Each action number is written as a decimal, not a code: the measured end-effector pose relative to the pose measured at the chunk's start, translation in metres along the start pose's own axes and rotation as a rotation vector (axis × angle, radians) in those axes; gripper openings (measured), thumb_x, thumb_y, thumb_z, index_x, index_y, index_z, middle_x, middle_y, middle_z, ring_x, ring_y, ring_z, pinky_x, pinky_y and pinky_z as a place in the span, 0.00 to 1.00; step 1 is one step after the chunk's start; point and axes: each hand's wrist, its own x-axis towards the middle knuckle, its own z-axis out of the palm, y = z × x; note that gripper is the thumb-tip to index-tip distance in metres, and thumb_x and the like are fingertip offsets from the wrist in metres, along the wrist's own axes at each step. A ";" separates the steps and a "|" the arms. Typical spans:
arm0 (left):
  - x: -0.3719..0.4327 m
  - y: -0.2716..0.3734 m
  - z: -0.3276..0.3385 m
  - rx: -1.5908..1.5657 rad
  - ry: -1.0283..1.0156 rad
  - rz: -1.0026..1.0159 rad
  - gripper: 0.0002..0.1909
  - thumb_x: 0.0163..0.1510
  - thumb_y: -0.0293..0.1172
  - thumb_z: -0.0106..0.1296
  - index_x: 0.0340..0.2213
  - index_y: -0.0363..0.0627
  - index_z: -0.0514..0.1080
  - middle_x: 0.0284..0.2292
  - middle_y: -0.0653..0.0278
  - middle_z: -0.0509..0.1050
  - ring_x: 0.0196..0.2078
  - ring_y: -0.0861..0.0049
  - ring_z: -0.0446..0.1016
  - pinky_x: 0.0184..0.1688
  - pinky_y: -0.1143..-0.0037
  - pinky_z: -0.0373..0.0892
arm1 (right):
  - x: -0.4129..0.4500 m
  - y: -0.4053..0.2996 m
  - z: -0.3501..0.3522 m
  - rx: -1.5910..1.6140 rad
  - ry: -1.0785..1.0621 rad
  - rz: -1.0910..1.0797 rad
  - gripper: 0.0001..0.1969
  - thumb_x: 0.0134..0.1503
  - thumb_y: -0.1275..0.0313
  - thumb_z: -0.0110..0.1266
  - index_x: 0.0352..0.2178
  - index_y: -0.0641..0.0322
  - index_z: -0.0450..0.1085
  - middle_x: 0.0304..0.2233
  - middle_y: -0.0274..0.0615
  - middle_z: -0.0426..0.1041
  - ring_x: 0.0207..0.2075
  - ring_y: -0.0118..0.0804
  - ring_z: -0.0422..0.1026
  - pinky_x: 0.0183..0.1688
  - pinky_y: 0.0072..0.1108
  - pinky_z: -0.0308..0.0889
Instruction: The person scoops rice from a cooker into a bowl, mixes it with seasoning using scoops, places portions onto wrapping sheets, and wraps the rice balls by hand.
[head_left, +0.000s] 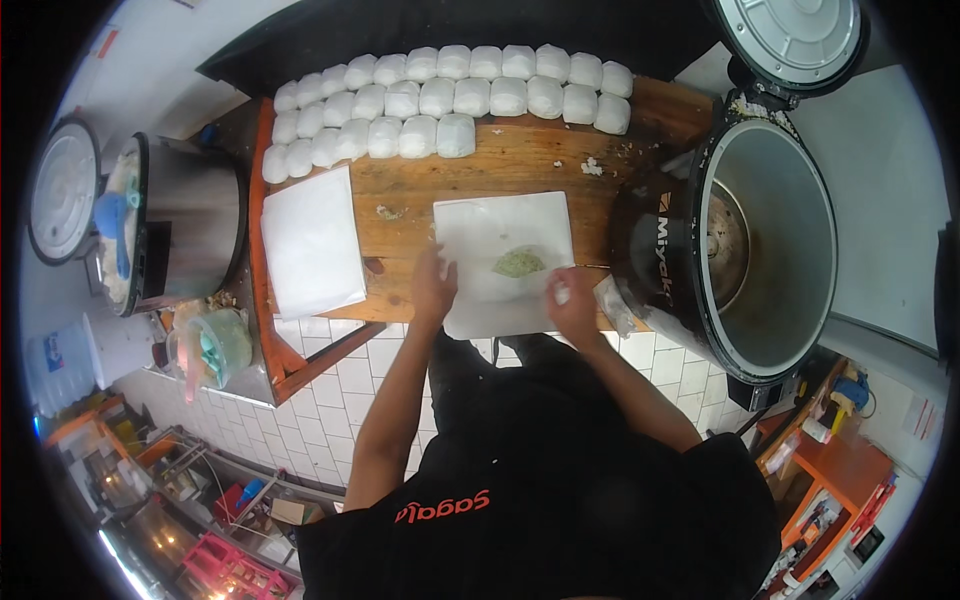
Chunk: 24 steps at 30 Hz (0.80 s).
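Note:
A sheet of white wrapping paper (465, 225) lies at the front edge of the wooden table, its near end reaching over the edge. On it sits a small greenish heap of food (519, 263), perhaps rice; paper seems to cover its near side. My left hand (435, 289) is at the sheet's left edge, blurred, and its grip on the paper is unclear. At the right edge, the curled fingers of my right hand (573, 304) have something white between them, apparently the paper's edge. Left of the sheet is a stack of white paper (313, 244).
Several rows of white wrapped parcels (471, 97) line the back of the wooden table (405, 180). A large open rice cooker (660, 247) stands right, its lid (795, 37) raised. A steel container of rice (191, 225) and a plastic tub (225, 349) stand left. Rice scraps (592, 166) dot the table.

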 end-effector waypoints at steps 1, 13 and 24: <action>0.020 0.007 0.004 0.082 0.034 0.232 0.20 0.49 0.32 0.59 0.44 0.40 0.71 0.29 0.57 0.75 0.36 0.62 0.73 0.40 0.67 0.68 | 0.005 -0.021 -0.002 -0.039 -0.239 -0.098 0.09 0.51 0.75 0.54 0.36 0.63 0.70 0.32 0.48 0.70 0.36 0.47 0.70 0.40 0.31 0.66; 0.108 0.051 0.031 0.358 -0.445 0.391 0.16 0.44 0.32 0.60 0.36 0.42 0.74 0.37 0.52 0.74 0.43 0.56 0.73 0.45 0.64 0.70 | 0.043 -0.035 0.007 -0.032 -0.631 -0.124 0.11 0.50 0.77 0.47 0.35 0.64 0.71 0.38 0.49 0.68 0.45 0.49 0.67 0.46 0.33 0.67; 0.092 0.059 0.022 0.445 -0.157 0.824 0.05 0.45 0.31 0.56 0.26 0.46 0.72 0.31 0.60 0.74 0.38 0.62 0.73 0.45 0.58 0.63 | 0.064 -0.035 -0.001 -0.125 -0.701 -0.111 0.20 0.46 0.71 0.61 0.43 0.60 0.70 0.45 0.47 0.65 0.49 0.50 0.64 0.50 0.37 0.62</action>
